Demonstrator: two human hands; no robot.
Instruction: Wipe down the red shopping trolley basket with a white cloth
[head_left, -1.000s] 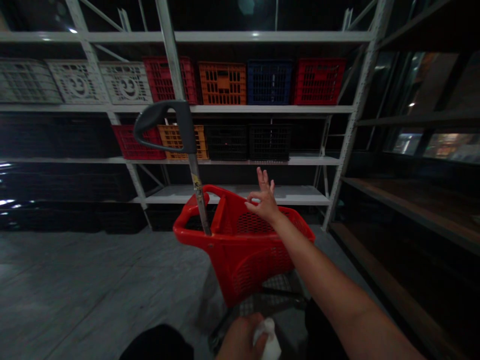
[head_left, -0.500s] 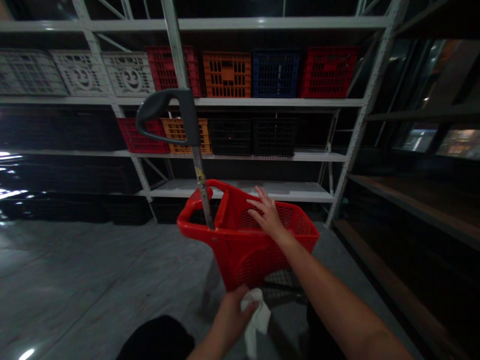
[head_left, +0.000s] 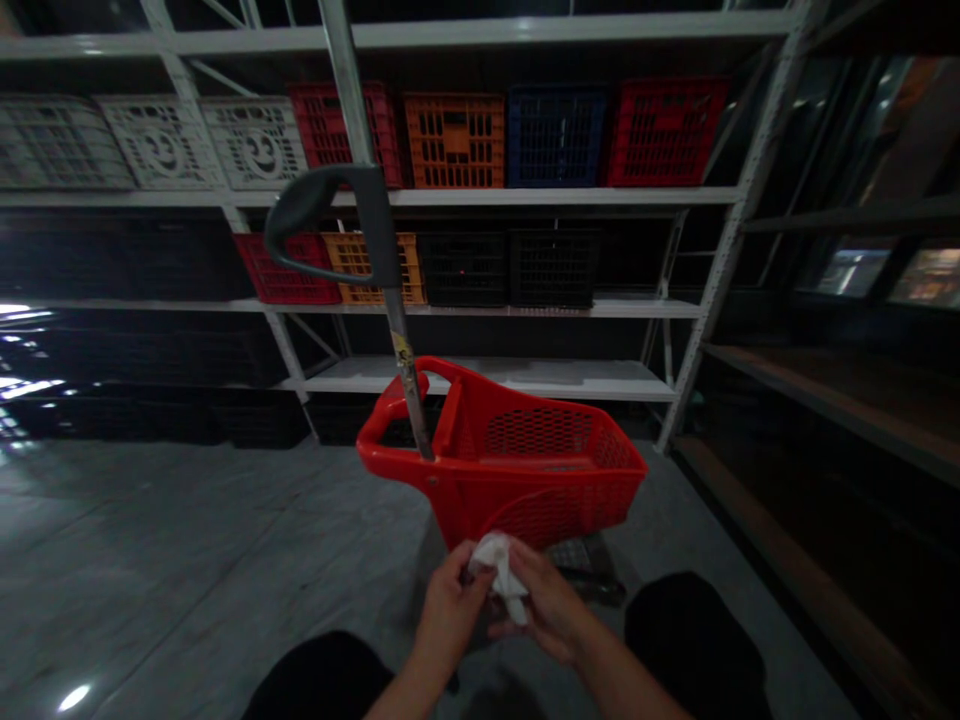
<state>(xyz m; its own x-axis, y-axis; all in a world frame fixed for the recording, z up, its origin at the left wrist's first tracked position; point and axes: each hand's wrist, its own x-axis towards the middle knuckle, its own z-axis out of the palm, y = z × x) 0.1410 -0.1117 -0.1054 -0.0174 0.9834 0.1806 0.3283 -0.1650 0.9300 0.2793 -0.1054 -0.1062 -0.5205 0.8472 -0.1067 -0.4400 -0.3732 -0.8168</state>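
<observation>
A crumpled white wipe (head_left: pixel 498 566) is held between my two hands, low in front of me. My left hand (head_left: pixel 452 597) pinches it from the left, with the thumb on top. On the other side, the fingers of my right hand (head_left: pixel 546 600) are closed about it. Just beyond my hands stands a small red plastic shopping cart (head_left: pixel 540 490) with mesh sides. A metal pole (head_left: pixel 409 385) with a dark grey loop handle (head_left: pixel 375 230) rises at the cart's left end. The cart's lower frame is partly hidden by my hands.
Behind the cart, a white metal rack (head_left: pixel 570 197) holds crates, among them an orange crate (head_left: pixel 455 140), a blue crate (head_left: pixel 556 135) and white crates (head_left: pixel 259 145). Another shelf unit (head_left: pixel 832 395) runs along the right. My knees frame the grey floor (head_left: pixel 187 540) in front.
My right hand has come down from the inside of the cart to the wipe. My left hand has risen slightly, and the wipe, hanging loose before, is now bunched between both hands.
</observation>
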